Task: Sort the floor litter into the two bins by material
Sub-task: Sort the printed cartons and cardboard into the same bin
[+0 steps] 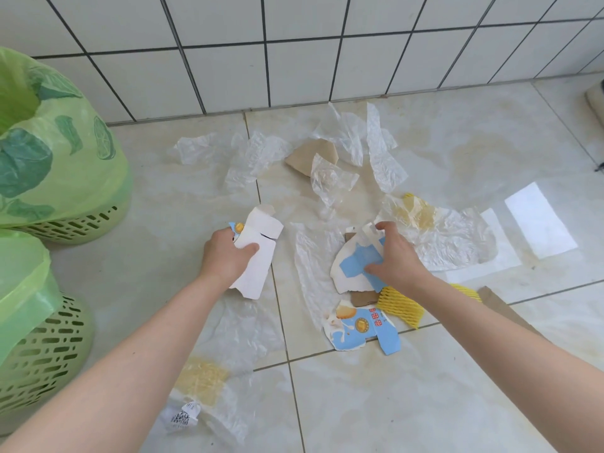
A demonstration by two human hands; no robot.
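My left hand (225, 256) grips a torn white carton piece (260, 253) with a blue printed edge, held above the floor. My right hand (394, 256) is closed on another torn carton piece (351, 268), white with a blue patch, lying on the tiles. A third carton scrap (362, 326) with blue print lies just below it. Clear plastic film pieces (379, 148) are scattered over the floor. Two green lined bins stand at the left, the far bin (62, 158) and the near bin (29, 322).
A brown paper piece (309, 153) lies near the wall. Yellow foam netting (400, 304) sits under my right wrist, with brown cardboard (362, 297) beside it. A plastic wrapper with a barcode label (186, 416) lies near my left forearm. The tiled wall (294, 44) runs behind.
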